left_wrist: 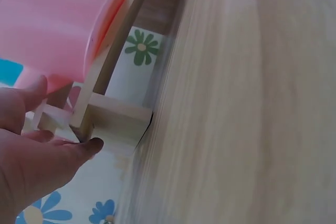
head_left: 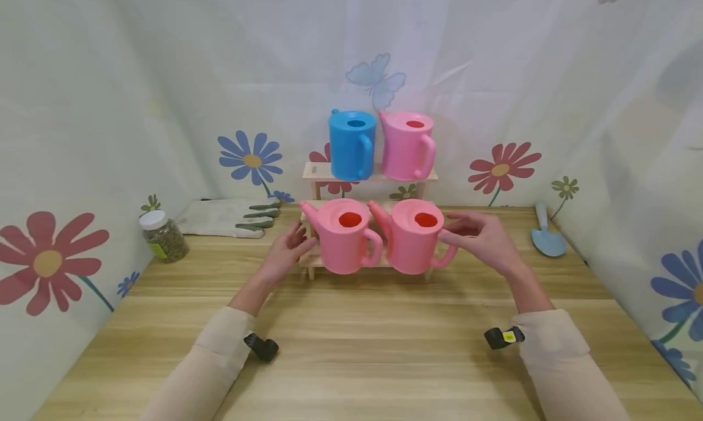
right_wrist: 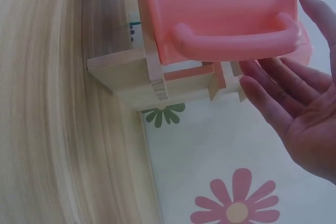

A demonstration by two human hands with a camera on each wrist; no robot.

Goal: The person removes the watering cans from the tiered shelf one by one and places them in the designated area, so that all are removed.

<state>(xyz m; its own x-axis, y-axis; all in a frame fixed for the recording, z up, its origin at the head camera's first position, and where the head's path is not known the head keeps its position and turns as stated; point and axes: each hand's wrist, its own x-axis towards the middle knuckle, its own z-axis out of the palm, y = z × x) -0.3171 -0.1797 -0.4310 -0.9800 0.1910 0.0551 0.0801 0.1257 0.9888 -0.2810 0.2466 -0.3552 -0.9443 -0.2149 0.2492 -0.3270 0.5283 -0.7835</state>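
Note:
Two pink watering cans stand side by side on the lower step of a small wooden rack (head_left: pixel 369 177), a left one (head_left: pixel 342 250) and a right one (head_left: pixel 409 250). My left hand (head_left: pixel 285 250) is at the rack's left end, below the left can's spout. In the left wrist view, its fingertips (left_wrist: pixel 94 146) are right at the end of the step. My right hand (head_left: pixel 486 241) is beside the right can's handle (right_wrist: pixel 236 45), its fingers (right_wrist: pixel 268 103) extended and not wrapped round it. On the upper step are a blue watering can (head_left: pixel 346 149) and another pink one (head_left: pixel 401 152).
On the wooden table (head_left: pixel 379 348), a white-capped jar (head_left: pixel 165 238) and garden gloves (head_left: pixel 225 218) lie toward the left. A light blue trowel (head_left: pixel 547 241) rests at the far right. Flower-printed cloth (head_left: pixel 285 55) hangs behind and along the sides.

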